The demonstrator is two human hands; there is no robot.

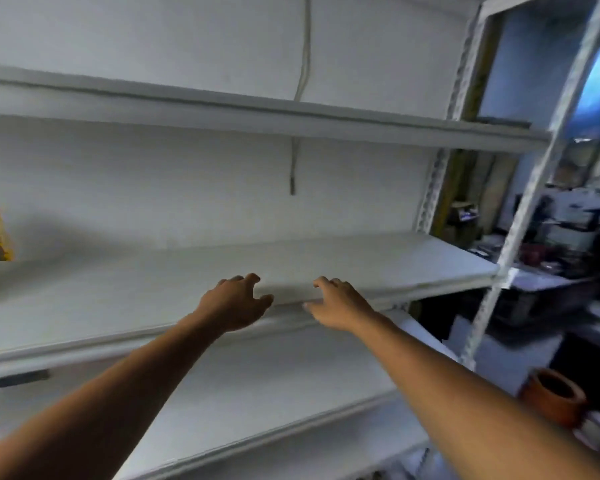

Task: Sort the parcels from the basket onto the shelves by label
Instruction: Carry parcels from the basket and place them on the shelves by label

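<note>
Left hand (pixel 234 303): over the near edge of the white metal middle shelf (pixel 361 258), fingers loosely curled, holding nothing.
Right hand (pixel 336 304): just right of it, fingers likewise relaxed and empty.
Parcels, basket: out of view.
Far right, low: orange-brown round pot (pixel 556 396), perhaps clay; blurred.

Both arms outstretched, left hand (pixel 234 304) and right hand (pixel 338 304) side by side, fingers loosely curled, empty.
</note>
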